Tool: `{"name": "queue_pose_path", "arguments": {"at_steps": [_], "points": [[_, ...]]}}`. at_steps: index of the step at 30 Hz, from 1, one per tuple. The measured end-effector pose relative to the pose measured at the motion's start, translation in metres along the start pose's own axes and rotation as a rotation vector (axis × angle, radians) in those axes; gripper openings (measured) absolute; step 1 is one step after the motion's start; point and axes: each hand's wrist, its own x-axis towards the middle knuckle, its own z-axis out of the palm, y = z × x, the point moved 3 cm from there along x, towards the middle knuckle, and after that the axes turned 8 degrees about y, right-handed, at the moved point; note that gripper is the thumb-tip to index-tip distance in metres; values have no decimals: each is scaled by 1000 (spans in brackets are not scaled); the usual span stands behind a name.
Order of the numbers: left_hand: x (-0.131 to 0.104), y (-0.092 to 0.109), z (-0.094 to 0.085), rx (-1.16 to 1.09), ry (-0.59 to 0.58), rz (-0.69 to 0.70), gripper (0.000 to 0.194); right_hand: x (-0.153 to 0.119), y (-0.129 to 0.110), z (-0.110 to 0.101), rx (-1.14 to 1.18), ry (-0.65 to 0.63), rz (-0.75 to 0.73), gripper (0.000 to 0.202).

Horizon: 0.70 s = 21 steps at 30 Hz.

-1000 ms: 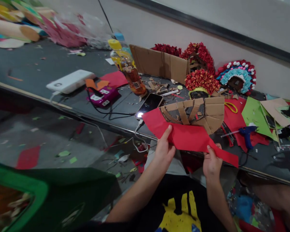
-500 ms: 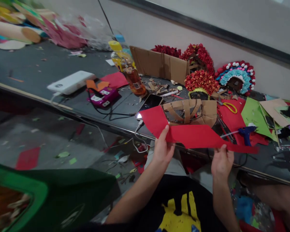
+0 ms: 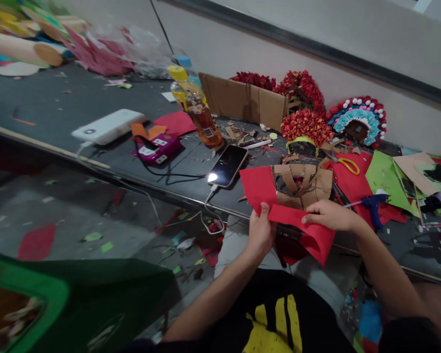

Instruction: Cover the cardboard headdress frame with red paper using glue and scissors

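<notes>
My left hand (image 3: pixel 261 230) pinches a sheet of red paper (image 3: pixel 259 185) near its left part, thumb on top. On the same sheet, my right hand (image 3: pixel 325 215) is closed at the upper right edge, fingers pointing left. The paper is bent, and its right part hangs below the table edge. Just behind it lies a brown cardboard frame (image 3: pixel 318 190) with curved strips, partly covered by the paper. To the left a phone (image 3: pixel 228 165) with a lit spot rests on the table, a white cable plugged in. A blue glue gun (image 3: pixel 375 208) lies right of my right hand.
Yellow-handled scissors (image 3: pixel 349 165), red and green paper (image 3: pixel 385 174) lie right. Behind stand a tea bottle (image 3: pixel 202 117), a cardboard strip (image 3: pixel 242 100) and red flowered arches (image 3: pixel 305 128). A purple power strip (image 3: pixel 158 148) and white power bank (image 3: pixel 108 126) sit left; a green bin (image 3: pixel 132 289) stands below.
My right hand has moved up and left, from the paper's lower edge to its upper edge. The paper's right end now folds downward. My left hand has shifted slightly right and down.
</notes>
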Motion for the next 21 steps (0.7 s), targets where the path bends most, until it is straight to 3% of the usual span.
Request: {"name": "queue_pose_path", "arguments": {"at_steps": [6, 11, 15, 18, 21], "points": [[0, -8, -5, -32, -114, 25, 54, 23, 17, 2, 36, 65, 32, 50], [1, -7, -6, 0, -34, 22, 41, 24, 27, 3, 103, 89, 97, 49], [2, -3, -7, 63, 31, 38, 29, 9, 23, -1, 381, 135, 119, 44], [4, -2, -10, 91, 37, 23, 22, -5, 22, -8, 640, 408, 106, 42], [8, -3, -15, 120, 20, 21, 19, -15, 35, -14, 886, 928, 48, 37]]}}
